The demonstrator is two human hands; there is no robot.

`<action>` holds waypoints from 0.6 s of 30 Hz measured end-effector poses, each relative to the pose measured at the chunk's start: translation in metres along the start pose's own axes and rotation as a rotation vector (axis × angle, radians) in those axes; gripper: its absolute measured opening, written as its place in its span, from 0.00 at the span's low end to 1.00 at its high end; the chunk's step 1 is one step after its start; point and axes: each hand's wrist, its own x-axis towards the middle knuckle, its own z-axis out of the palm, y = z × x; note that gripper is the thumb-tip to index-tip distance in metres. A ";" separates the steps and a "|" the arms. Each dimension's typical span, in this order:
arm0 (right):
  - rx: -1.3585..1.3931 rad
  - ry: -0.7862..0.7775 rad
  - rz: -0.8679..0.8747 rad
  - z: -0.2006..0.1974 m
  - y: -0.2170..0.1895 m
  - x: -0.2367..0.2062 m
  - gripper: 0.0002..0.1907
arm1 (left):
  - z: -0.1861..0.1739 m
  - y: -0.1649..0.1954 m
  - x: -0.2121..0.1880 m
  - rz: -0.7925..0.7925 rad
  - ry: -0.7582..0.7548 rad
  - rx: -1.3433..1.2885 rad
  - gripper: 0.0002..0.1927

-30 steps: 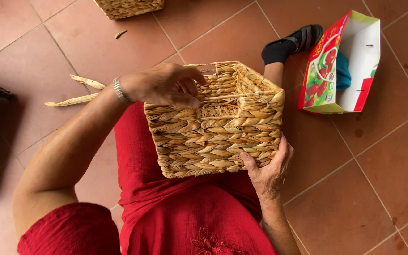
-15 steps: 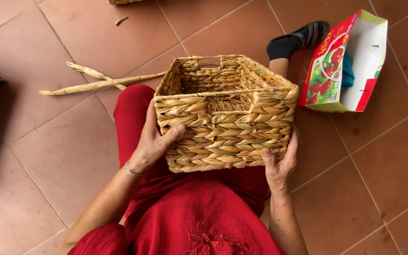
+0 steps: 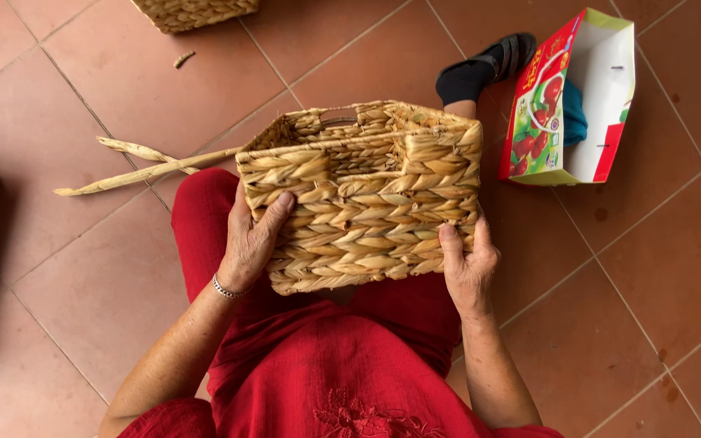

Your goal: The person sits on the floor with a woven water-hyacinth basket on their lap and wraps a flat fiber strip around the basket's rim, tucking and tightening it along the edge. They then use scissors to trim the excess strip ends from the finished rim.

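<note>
Woven basket [image 3: 367, 195] sits between both hands over the lap: left hand [image 3: 253, 239] clasps its left side, right hand [image 3: 468, 264] grips the lower right corner

Soft, even daylight lit the scene, bright without glare. The tiled floor [image 3: 107, 292] showed only a faint sheen. A dark shadow pooled at the floor's left edge. The basket [image 3: 367, 195] weave was crisp and in focus, with no motion blur and little distortion toward the corners.
</note>
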 end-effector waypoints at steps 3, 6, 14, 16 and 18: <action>-0.036 -0.055 0.005 -0.009 -0.005 0.003 0.34 | -0.005 0.002 -0.009 -0.032 -0.012 -0.064 0.32; -0.006 -0.091 -0.138 -0.016 -0.008 0.009 0.40 | -0.006 -0.003 -0.018 -0.039 0.026 -0.056 0.33; -0.152 -0.111 0.058 -0.005 -0.004 0.022 0.30 | -0.011 -0.028 -0.023 0.047 0.116 0.202 0.28; -0.201 -0.080 0.006 -0.005 -0.005 0.019 0.27 | -0.011 -0.029 -0.023 -0.035 0.132 0.155 0.26; -0.224 -0.086 0.022 -0.009 -0.008 0.017 0.27 | -0.010 -0.024 -0.023 -0.022 0.100 0.143 0.26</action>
